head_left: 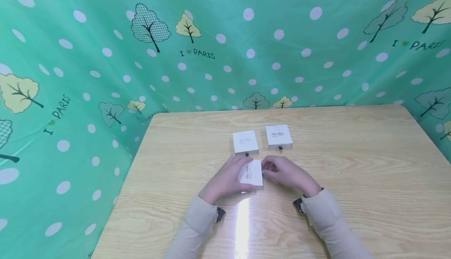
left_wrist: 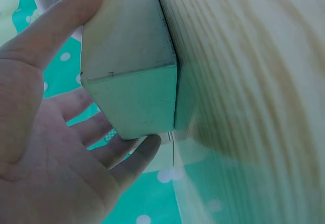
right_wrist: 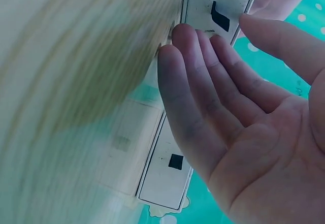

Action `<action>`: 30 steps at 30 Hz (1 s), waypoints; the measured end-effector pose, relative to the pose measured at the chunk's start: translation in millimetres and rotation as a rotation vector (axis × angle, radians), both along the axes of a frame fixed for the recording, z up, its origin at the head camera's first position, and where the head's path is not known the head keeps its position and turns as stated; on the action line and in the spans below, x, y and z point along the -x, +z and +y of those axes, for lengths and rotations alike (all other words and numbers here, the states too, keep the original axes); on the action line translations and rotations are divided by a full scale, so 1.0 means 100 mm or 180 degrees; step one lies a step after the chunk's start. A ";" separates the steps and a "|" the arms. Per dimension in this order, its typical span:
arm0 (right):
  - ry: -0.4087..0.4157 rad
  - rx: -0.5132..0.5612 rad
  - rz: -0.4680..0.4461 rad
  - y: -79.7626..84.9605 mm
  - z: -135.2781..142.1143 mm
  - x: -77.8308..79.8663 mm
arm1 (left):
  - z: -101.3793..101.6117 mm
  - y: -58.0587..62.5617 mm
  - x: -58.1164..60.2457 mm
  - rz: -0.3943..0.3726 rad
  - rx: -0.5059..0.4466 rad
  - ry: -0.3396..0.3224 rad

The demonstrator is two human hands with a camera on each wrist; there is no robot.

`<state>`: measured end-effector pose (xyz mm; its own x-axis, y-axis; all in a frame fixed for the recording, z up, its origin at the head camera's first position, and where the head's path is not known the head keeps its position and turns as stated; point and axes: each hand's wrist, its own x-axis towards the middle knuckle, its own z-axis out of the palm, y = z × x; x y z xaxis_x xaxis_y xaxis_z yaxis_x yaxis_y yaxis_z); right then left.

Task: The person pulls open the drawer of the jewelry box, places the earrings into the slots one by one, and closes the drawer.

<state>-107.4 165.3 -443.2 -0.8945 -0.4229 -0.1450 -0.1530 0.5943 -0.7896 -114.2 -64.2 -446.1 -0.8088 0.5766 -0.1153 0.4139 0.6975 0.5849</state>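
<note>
My left hand [head_left: 227,176] holds a small white drawer-style box [head_left: 255,172], thumb on its near side and fingers round its far side. In the left wrist view the box [left_wrist: 129,102] stands close on the wood, its plain end facing the palm. At its right end is my right hand [head_left: 289,174], fingers loosely bent. The right wrist view shows a black pull tab [right_wrist: 220,19] on that end, sticking out between the thumb and fingertips, which are not closed on it. Dark lettering marks the box top, partly covered by the left hand.
Two similar white boxes lie beyond my hands: one on the left [head_left: 245,142], the other to its right [head_left: 278,135], both with black tabs facing me. The wooden table [head_left: 352,141] meets a green dotted curtain [head_left: 225,47] at its back and left.
</note>
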 end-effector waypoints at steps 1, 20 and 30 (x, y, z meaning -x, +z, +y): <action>-0.0006 -0.0004 0.0003 0.00 0.00 0.00 | 0.00 0.00 0.00 -0.0014 -0.0010 0.0008; -0.0161 -0.0183 -0.0039 0.01 -0.07 -0.06 | 0.01 -0.03 0.01 -0.0106 -0.0074 0.0038; -0.0326 -0.0353 -0.0019 0.02 -0.10 -0.08 | 0.01 -0.01 0.01 -0.0081 -0.0065 0.0028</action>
